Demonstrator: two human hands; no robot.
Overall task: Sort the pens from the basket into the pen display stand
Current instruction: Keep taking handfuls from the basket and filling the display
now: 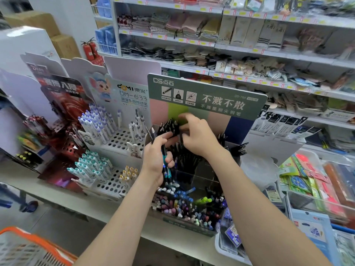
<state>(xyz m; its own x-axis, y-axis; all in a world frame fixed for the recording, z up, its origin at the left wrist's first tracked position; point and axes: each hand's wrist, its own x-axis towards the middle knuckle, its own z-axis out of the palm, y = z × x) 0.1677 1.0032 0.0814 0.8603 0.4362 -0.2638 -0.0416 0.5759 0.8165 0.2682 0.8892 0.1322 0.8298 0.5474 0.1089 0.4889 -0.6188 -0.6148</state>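
— How far along is the sorting judged to be, from the head view?
— About midway. Several pens (166, 169) are gripped in the left hand (156, 160) over the pen display stand (207, 96), which is already partly filled.
— And the right hand (197, 137)?
— Its fingers (189, 118) are curled at the black pens (170, 124) in the back; a grip cannot be told. The basket (38, 240) is seen lower left.

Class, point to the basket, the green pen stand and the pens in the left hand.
basket (44, 243): head view, orange rim.
green pen stand (221, 87): head view, header board.
pens (164, 156): head view, teal barrel.
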